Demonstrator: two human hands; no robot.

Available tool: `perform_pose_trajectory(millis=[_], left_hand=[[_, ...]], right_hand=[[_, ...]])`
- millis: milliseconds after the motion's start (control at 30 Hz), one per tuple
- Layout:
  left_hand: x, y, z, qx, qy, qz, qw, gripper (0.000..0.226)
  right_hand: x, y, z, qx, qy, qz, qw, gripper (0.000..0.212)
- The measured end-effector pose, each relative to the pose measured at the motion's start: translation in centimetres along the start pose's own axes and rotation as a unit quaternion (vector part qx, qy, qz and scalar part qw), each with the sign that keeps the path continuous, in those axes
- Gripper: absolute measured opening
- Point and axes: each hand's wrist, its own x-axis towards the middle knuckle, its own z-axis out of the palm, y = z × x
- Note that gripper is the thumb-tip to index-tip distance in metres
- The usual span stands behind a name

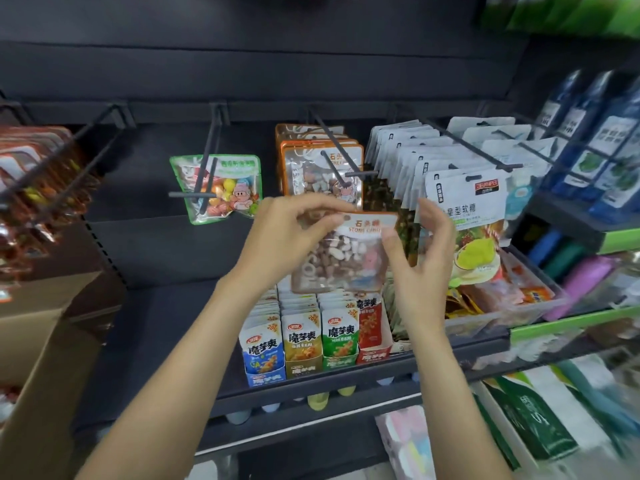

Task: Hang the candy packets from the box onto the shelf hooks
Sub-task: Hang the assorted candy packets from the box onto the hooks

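— Two bare forearms come up from the bottom edge, nearest to us. What do the hands hold?

— Both hold one candy packet (pixel 341 252), clear, with an orange top band and brown and white pieces inside. Left hand (pixel 287 237) pinches the top left corner between thumb and curled fingers. Right hand (pixel 424 251) pinches the right edge with the thumb, and the other fingers stand more upright behind it.

— Where is the packet against the hooks?

— It hangs in the air in front of the shelf, just below the tip of the middle hook (pixel 337 147). That hook already carries a stack of orange packets (pixel 318 161) of the same kind. The held one is not on it.

— And to the sides?

— On the left hook (pixel 207 168) hangs one green packet (pixel 221 188) with coloured round candies. Right of the middle, white packets (pixel 464 199) fill further hooks in rows. Under the hands, small snack pouches (pixel 301 337) stand in display boxes on the black shelf (pixel 166 327).

— Do you see the box?

— A brown cardboard box (pixel 45 327) is at the far left, partly cut off; what is inside I cannot tell.
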Motion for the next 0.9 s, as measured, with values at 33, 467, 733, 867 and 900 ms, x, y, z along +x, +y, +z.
perform_pose_trajectory(millis=[33,467,733,867,900], left_hand=[[0.4,0.3,0.0,0.011,-0.008,0.014,1.000,0.019],[3.2,-0.4,1.3,-0.091,0.149,-0.064,0.983,0.010],[2.6,-0.9,1.7,-0.058,0.126,-0.039,0.989,0.021],[2.7,-1.1,1.7,-0.058,0.138,-0.003,0.989,0.017],[2.8,-1.2,1.7,-0.062,0.144,-0.002,0.988,0.014]], right_hand=[[0.5,-0.5,-0.1,-0.013,-0.010,-0.025,1.000,0.046],[5.0,-2.4,2.6,-0.012,-0.059,-0.024,0.998,0.039],[5.1,-2.4,2.0,0.031,-0.085,0.010,0.996,0.035],[5.4,-2.3,2.3,0.044,-0.080,0.008,0.996,0.036],[5.5,-2.2,2.4,0.038,-0.080,0.008,0.996,0.032]])
